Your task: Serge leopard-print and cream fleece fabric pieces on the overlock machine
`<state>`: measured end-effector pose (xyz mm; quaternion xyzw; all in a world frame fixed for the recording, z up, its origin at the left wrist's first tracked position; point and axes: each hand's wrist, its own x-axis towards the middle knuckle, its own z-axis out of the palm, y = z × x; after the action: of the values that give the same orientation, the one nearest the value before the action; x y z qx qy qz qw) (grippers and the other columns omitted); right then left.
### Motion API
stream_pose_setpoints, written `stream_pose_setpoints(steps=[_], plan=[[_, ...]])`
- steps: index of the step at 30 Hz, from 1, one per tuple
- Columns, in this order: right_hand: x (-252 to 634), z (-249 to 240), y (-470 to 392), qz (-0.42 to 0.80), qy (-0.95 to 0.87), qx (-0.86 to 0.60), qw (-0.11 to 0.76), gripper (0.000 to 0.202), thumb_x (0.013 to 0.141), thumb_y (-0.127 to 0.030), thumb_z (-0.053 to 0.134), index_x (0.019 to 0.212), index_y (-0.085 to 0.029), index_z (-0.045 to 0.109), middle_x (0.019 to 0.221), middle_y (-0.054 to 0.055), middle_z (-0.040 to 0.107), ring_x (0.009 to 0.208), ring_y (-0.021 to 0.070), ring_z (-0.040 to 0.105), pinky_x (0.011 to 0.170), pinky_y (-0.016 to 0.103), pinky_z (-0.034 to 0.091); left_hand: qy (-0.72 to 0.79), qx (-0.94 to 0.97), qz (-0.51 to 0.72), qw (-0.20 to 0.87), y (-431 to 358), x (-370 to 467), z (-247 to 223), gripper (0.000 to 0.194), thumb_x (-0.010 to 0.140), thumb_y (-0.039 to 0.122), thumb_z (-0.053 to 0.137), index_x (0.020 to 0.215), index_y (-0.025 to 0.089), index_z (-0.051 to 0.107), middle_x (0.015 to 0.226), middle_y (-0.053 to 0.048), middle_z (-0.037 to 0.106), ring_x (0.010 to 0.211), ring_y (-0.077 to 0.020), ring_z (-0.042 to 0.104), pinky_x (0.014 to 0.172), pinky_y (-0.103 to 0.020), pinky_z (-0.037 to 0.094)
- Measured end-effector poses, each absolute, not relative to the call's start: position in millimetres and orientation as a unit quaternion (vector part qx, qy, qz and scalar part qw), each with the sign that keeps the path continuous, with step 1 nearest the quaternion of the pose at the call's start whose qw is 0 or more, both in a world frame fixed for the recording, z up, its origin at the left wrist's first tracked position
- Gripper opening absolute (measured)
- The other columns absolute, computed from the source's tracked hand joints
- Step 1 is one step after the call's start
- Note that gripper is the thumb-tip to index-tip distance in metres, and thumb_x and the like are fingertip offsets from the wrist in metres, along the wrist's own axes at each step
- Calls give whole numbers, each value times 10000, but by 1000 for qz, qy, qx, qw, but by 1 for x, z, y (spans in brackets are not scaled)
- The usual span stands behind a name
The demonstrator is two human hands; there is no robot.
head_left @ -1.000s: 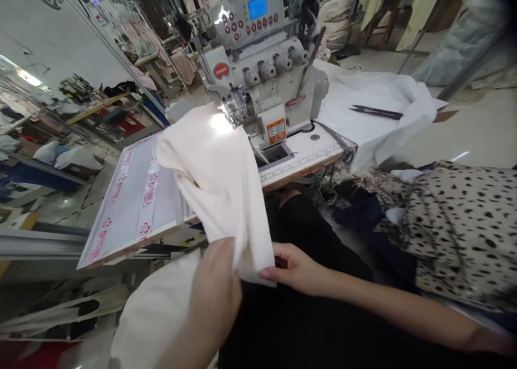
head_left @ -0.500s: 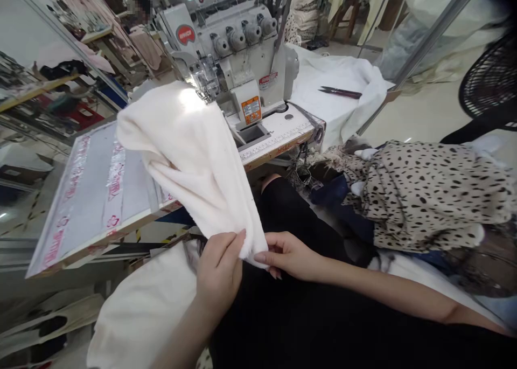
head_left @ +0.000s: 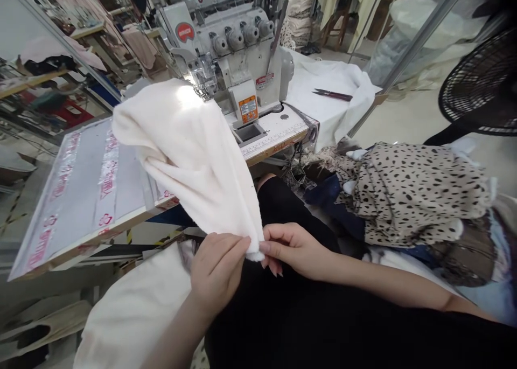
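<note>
A cream fleece fabric piece (head_left: 202, 169) stretches from the needle area of an overlock sewing machine (head_left: 238, 62) down toward my lap. My left hand (head_left: 218, 269) is closed on its near end, thumb and fingers pinching the edge. Right beside it, my right hand (head_left: 297, 250) pinches the corner of the same end between thumb and fingers. The machine's lamp lights the fabric's far part brightly, and the presser foot is mostly hidden there.
Tweezers (head_left: 333, 95) lie on white cloth (head_left: 323, 72) right of the machine. Spotted fabric (head_left: 420, 191) is heaped at the right, near a black fan (head_left: 480, 83). More cream fabric (head_left: 133, 304) hangs at lower left, below the table extension (head_left: 84, 180).
Both hands still pinch the near end of the fleece. My right fingers have shifted slightly up along the edge, and the fold there looks flatter. The view has turned a little.
</note>
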<state>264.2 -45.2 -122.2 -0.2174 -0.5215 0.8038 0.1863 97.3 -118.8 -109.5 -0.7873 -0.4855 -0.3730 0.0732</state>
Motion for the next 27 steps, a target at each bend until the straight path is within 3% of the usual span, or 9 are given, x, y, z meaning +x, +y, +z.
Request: stream_pose_setpoints(steps=[13,18,22,25,27], plan=[[260,-120,-42,810,-501,-232,199,355,789,-453,539,669,-123,491,568,-19,532,410,33,450,390,135,349,-493,-795,-340,101,-122,98,-109,351,679,-34,589,991,127,566,844,-69,624,796,-160,579,724,-336,442],[258,-121,-40,813,-497,-229,198,341,801,-429,526,661,-120,487,574,-16,526,407,35,445,390,140,352,-494,-796,-334,106,-122,101,-110,332,675,70,650,989,137,563,844,-66,634,795,-171,584,738,-346,432],[262,-122,-39,814,-508,-211,186,320,852,-386,449,668,-125,480,582,-6,523,408,44,445,390,151,358,-494,-782,-359,121,-120,104,-108,305,670,4,621,942,135,574,812,-55,638,767,-157,584,748,-347,426],[269,-118,-38,721,-616,-215,234,262,881,-311,398,737,-127,515,611,4,512,455,63,458,414,172,384,-489,-783,-365,117,-119,105,-104,264,674,-14,601,900,121,577,785,-58,635,739,-150,580,740,-348,422],[273,-114,-34,555,-736,-200,331,151,854,-224,442,869,-128,558,751,47,548,601,93,518,525,206,450,-484,-788,-363,115,-118,104,-100,249,679,-11,592,888,123,575,780,-56,634,733,-147,579,743,-347,419]])
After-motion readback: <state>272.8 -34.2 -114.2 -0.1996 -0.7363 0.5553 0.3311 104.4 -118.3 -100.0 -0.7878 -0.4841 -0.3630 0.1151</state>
